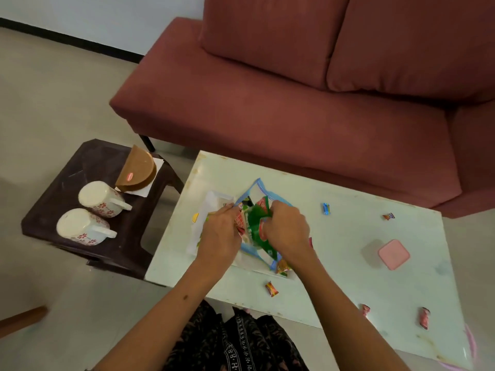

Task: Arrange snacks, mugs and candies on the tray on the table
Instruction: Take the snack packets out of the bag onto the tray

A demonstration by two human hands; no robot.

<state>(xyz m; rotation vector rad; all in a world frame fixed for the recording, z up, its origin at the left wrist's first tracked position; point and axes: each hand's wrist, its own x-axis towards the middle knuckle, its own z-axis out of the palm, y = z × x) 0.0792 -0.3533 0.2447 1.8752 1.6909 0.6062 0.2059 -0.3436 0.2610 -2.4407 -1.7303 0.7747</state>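
On the pale table (pixel 348 263) lies a white tray (pixel 211 202) with snack packets on it. My left hand (pixel 219 236) grips the edge of a blue-rimmed packet (pixel 254 187). My right hand (pixel 288 226) is closed on a green snack packet (pixel 254 223) lying over it. Wrapped candies are scattered on the table: a blue one (pixel 326 208), a red-and-blue one (pixel 388 216), red ones (pixel 272 288) (pixel 364 309) (pixel 424 318), and one (pixel 283 267) by the tray's near corner. Two white floral mugs (pixel 100 199) (pixel 83 227) lie on their sides on a dark stool (pixel 80 167).
A brown half-round pack (pixel 136 170) rests on white paper at the stool's back. A pink square lidded box (pixel 393 254) sits on the table's right part. A red sofa (pixel 294 103) stands behind the table. A pink object (pixel 471 344) peeks out at the table's near right corner.
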